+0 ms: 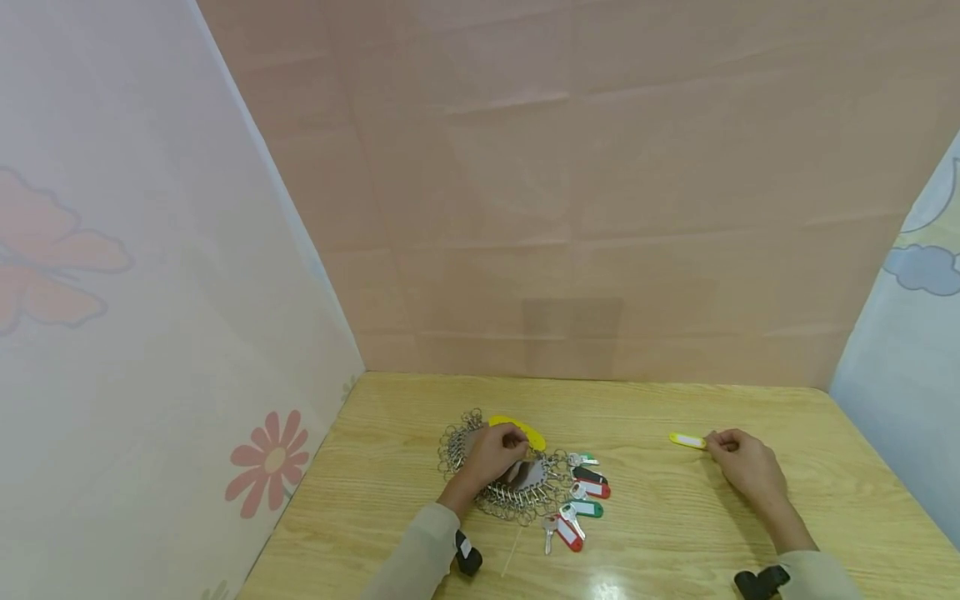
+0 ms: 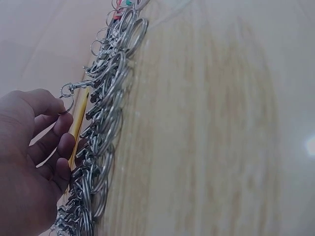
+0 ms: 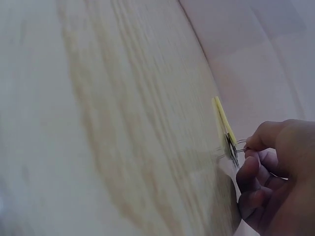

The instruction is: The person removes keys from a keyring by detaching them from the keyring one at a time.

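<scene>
My left hand is over a flat disc edged with many metal split rings. In the left wrist view, its thumb and forefinger pinch one ring, which joins the edge by a small metal clasp. Off to the right, my right hand pinches the thin wire ring of a yellow key tag with a white label. Dark, key-like metal hangs beside that tag in the right wrist view. The left hand covers part of the disc.
Several keys with red, green and black tags lie along the disc's right side. A yellow flat piece shows behind the left hand. A thin stick lies in front on the wooden table. Wall sheets stand behind and at both sides.
</scene>
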